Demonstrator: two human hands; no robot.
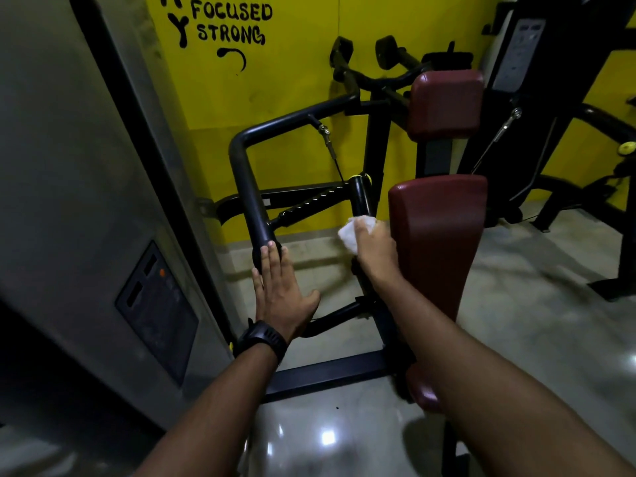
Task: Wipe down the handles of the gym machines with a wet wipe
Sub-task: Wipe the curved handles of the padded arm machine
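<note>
A black gym machine stands before me with a bent tubular arm (245, 173) on the left and a short upright black handle (360, 198) in the middle. My right hand (373, 251) holds a white wet wipe (351, 232) wrapped against the lower part of that upright handle. My left hand (280, 287), a black watch on its wrist, lies flat with straight fingers against the lower end of the bent arm. Its fingertips touch the round black end cap (256, 257).
Two dark red pads (437, 242) (445, 103) rise just right of my right arm. A grey weight-stack housing (103, 201) fills the left. A yellow wall (296, 46) with black lettering is behind. More black machine frames (557, 98) stand at the right on a glossy floor (344, 435).
</note>
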